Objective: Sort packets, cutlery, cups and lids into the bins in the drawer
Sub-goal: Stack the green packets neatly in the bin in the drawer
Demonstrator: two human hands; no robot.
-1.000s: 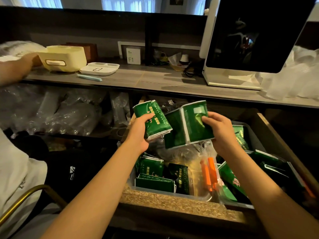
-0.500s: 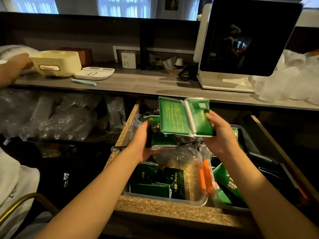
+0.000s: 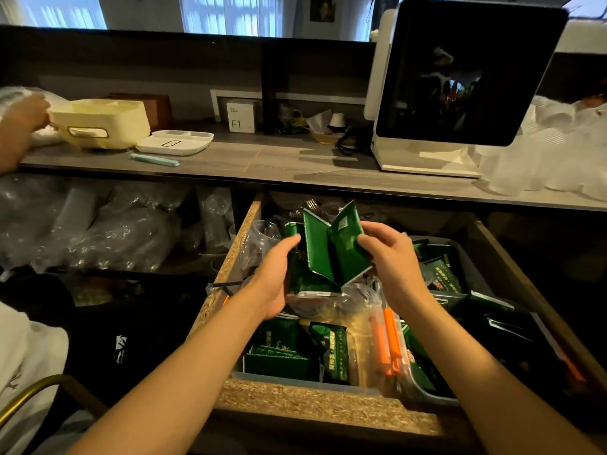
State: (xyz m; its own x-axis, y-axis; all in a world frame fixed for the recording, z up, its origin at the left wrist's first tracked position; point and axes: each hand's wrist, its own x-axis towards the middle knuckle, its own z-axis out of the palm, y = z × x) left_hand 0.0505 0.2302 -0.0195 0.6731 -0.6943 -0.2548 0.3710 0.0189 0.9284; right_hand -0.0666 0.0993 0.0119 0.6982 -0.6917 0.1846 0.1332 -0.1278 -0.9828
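A: The drawer (image 3: 328, 412) stands pulled out below the desk (image 3: 262, 165), and its clear bin (image 3: 295, 379) nearest the front already holds green packets.

B: Above that bin both hands grasp a folded stack of packets (image 3: 331, 254), left hand (image 3: 279, 274) underneath, right hand (image 3: 391, 257) pinching the top.

A: The stack fans open; I reckon slick foil could slip out and drop onto the orange-handled cutlery (image 3: 387, 339) beside the bin.

Both forearms were bare, with no sleeves, and the left hand (image 3: 274, 279) and right hand (image 3: 392, 261) wore no gloves, rings or watch.
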